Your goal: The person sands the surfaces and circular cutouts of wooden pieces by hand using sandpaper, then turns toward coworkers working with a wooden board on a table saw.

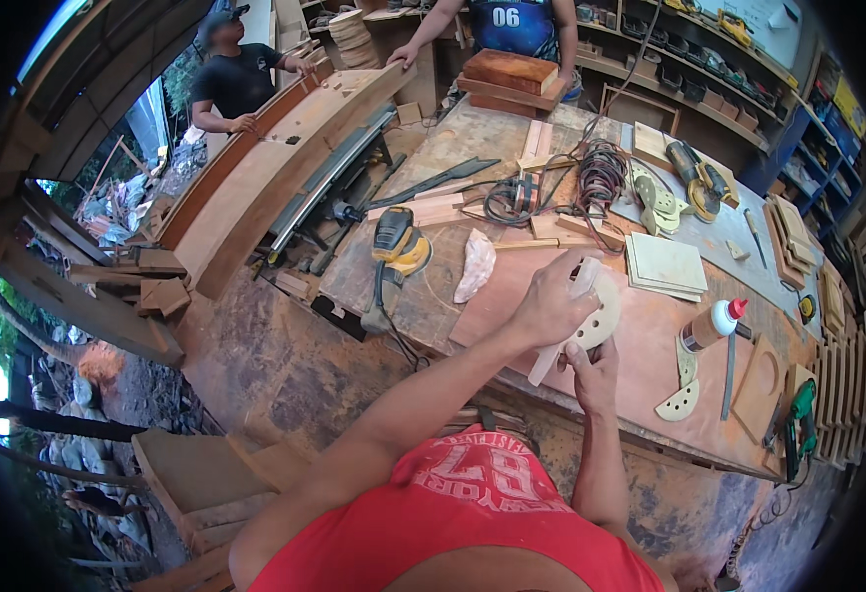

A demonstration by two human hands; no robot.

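Note:
Both my hands hold a pale round sanding disc with small holes, over the front of a reddish board on the workbench. My left hand grips the disc's upper left part, with a thin clear sheet at its fingers. My right hand pinches the disc's lower edge from below. A pale strip hangs down from the disc between the two hands.
A yellow sander, a white rag, a stack of pale square panels, a glue bottle, cut disc pieces, coiled cables and a green drill lie around. Two other people stand by a long plank at the back.

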